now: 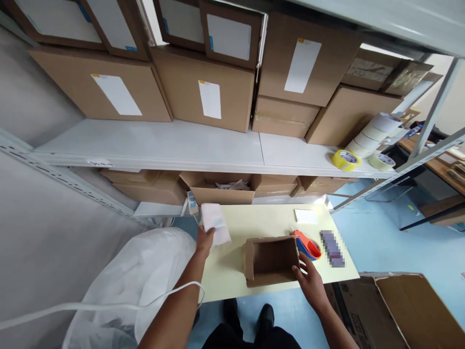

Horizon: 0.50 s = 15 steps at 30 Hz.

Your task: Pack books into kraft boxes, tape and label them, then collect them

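My left hand (206, 241) pinches the lower left edge of a white, flat packet or folded sheet (216, 224), holding it over the table's far left corner. Its exact kind cannot be made out. A small open cardboard box (274, 261) sits on the pale yellow table (232, 283), with bare brown cardboard showing inside. My right hand (307, 278) grips the box's right wall, thumb at the inner side and fingers outside. Just beyond that hand lies an orange and blue tape dispenser (308, 246), partly hidden by the box.
A blurred dark flat object (332, 248) and a white card or pad (305, 216) lie on the table's right part. Large cartons (214, 104) and tape rolls (346, 160) stand on the shelf above. A white plastic bag (145, 271) is at left, an open carton (381, 310) at right.
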Each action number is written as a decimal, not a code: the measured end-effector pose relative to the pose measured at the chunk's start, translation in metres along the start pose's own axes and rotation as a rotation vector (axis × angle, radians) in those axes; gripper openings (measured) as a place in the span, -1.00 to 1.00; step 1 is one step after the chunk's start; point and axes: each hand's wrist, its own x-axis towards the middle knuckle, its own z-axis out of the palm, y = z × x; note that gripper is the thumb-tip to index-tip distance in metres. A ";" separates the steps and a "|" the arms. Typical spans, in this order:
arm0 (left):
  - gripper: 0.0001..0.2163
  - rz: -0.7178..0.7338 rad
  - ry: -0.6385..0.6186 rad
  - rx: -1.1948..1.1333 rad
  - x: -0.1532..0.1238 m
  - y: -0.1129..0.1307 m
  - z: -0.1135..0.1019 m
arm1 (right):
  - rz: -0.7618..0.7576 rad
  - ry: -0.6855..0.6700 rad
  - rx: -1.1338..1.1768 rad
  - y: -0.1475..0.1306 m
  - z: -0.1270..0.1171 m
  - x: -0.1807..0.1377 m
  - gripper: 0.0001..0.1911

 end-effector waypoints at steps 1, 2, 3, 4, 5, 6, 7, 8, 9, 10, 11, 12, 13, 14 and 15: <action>-0.69 0.026 0.007 -0.042 -0.005 0.005 -0.008 | 0.001 -0.007 -0.002 -0.001 -0.001 0.001 -0.39; -0.67 0.057 0.014 -0.094 -0.012 0.013 -0.017 | 0.005 -0.015 -0.003 -0.002 -0.003 0.002 -0.41; -0.65 0.087 0.015 -0.148 -0.019 0.022 -0.027 | 0.012 -0.023 -0.004 -0.004 -0.004 0.004 -0.42; -0.62 0.128 0.006 -0.217 -0.028 0.034 -0.037 | 0.020 -0.031 -0.005 -0.007 -0.004 0.005 -0.43; -0.57 0.182 -0.021 -0.374 -0.038 0.047 -0.045 | 0.025 -0.037 -0.005 -0.009 -0.005 0.006 -0.45; -0.53 0.216 -0.066 -0.505 -0.050 0.060 -0.053 | 0.026 -0.039 -0.002 -0.011 -0.005 0.008 -0.47; -0.50 0.242 -0.111 -0.579 -0.064 0.074 -0.059 | 0.023 -0.039 0.003 -0.014 -0.005 0.009 -0.48; -0.49 0.268 -0.150 -0.614 -0.078 0.088 -0.063 | 0.018 -0.035 0.008 -0.016 -0.004 0.010 -0.50; -0.47 0.295 -0.178 -0.621 -0.092 0.099 -0.065 | 0.012 -0.030 0.016 -0.018 -0.004 0.011 -0.51; -0.47 0.323 -0.193 -0.600 -0.106 0.108 -0.065 | 0.007 -0.027 0.027 -0.019 -0.004 0.012 -0.52; -0.48 0.358 -0.204 -0.548 -0.119 0.115 -0.064 | 0.003 -0.028 0.041 -0.020 -0.004 0.013 -0.52; -0.49 0.398 -0.214 -0.468 -0.130 0.119 -0.061 | 0.001 -0.033 0.054 -0.021 -0.004 0.014 -0.52; -0.52 0.446 -0.222 -0.364 -0.140 0.121 -0.056 | -0.003 -0.041 0.065 -0.022 -0.005 0.015 -0.52; -0.56 0.501 -0.234 -0.237 -0.149 0.120 -0.051 | -0.007 -0.049 0.071 -0.023 -0.006 0.016 -0.52; -0.62 0.566 -0.256 -0.093 -0.156 0.117 -0.044 | -0.012 -0.056 0.073 -0.024 -0.007 0.017 -0.53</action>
